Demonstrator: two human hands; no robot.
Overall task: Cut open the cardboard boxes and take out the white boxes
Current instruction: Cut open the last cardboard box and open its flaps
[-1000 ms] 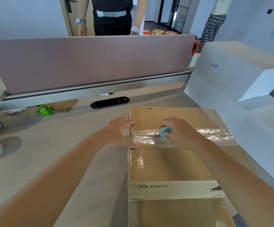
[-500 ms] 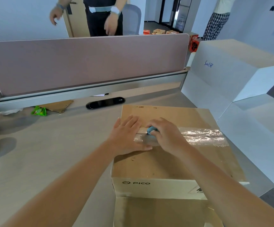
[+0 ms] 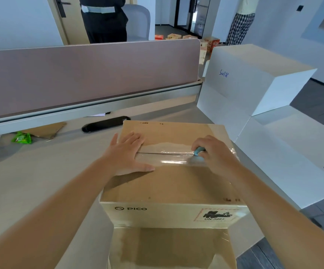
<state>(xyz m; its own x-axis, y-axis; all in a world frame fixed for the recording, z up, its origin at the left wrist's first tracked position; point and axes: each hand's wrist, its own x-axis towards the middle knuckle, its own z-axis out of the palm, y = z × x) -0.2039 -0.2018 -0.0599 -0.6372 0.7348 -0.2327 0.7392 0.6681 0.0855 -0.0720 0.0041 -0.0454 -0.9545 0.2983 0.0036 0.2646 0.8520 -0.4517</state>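
Head view: the left hand [image 3: 127,153] lies flat, fingers straight, pressing the top of the cardboard box [image 3: 167,183] on the desk [image 3: 31,177]. To its right, the right hand [image 3: 213,152] grips a blue cutter [image 3: 198,151] at the clear tape [image 3: 169,156]; a thin slit runs between both hands. 2 white boxes [image 3: 254,80] stand right of the right hand.

A single wide-angle view from the person's head looks forward and steeply down, close over the counter [image 3: 41,177]. Both forearms enter from the lower corners of the frame and converge on the cardboard box [image 3: 169,183] at centre. The divider panel [image 3: 89,78] crosses the upper half, with the room beyond it along the top edge. Straight lines bow toward the edges.
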